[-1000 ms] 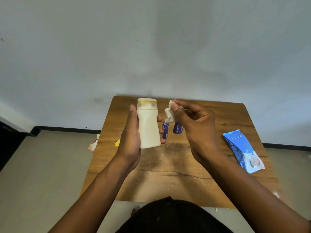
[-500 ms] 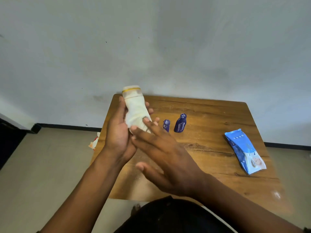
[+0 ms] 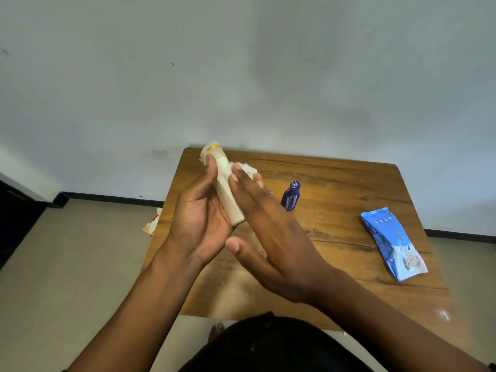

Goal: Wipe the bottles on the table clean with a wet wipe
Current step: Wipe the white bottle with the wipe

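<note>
My left hand grips a cream white bottle with a yellow ring near its cap, held tilted above the table's left side. My right hand lies flat against the bottle's right side, fingers straight, pressing a crumpled white wet wipe onto it. A small dark blue bottle stands upright on the wooden table just right of my hands. A second small blue bottle seen earlier is hidden behind my right hand.
A blue wet wipe pack lies on the table's right side. Powdery white marks cover the tabletop's near part. Some red and white litter lies on the floor left of the table. A grey wall stands close behind.
My right hand went from pinching the wipe beside the bottle to pressing it flat on the bottle, then slid up its side. The bottle tilted and shifted left.
</note>
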The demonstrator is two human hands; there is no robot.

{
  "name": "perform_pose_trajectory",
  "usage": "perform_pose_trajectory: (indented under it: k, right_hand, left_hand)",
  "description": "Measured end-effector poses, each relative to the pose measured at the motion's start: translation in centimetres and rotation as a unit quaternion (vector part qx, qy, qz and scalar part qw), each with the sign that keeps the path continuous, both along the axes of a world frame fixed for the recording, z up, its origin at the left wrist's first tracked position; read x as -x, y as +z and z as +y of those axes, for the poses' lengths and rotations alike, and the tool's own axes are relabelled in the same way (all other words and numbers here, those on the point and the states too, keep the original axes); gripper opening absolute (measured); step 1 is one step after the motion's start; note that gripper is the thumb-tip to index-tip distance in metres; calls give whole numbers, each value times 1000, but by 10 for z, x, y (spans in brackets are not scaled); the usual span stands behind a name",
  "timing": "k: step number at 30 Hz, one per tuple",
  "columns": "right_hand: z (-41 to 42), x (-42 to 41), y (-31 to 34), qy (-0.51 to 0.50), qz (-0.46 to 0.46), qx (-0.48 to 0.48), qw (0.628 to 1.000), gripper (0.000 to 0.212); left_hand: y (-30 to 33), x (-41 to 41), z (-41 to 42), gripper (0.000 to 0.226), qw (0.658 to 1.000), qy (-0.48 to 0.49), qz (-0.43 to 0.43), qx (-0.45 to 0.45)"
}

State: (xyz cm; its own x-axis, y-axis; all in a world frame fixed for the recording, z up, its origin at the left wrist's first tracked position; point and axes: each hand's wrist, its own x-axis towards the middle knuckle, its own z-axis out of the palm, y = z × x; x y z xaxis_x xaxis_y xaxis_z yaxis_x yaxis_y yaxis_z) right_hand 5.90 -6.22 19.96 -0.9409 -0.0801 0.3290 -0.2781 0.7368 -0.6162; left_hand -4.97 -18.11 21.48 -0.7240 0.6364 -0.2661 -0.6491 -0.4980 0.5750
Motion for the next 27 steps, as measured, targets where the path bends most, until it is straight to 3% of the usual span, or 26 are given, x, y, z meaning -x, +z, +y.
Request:
perform_pose_trajectory:
  k: [5,12,18,23,27]
  right_hand:
    - [0,-14,-9,38,-16,4,999,85]
    - [9,12,24,39,-3,78,996,75]
    - [8,-8,8,43,58,-53,996,60]
    - [6,-3,-10,-52,178,-33,982,44]
    - [11,17,6,-133,181,29,974,37]
  left_hand:
    - [-8,4,-1,48,1000,-17,-16,-3]
    - [-1,-13,8,35,995,-77,43,49]
    - [-1,12,-2,50,998,-10,0,58]
    - [-2,3,0,39,999,-8,-15,45]
    - [4,-10,8,36,997,-46,32,46]
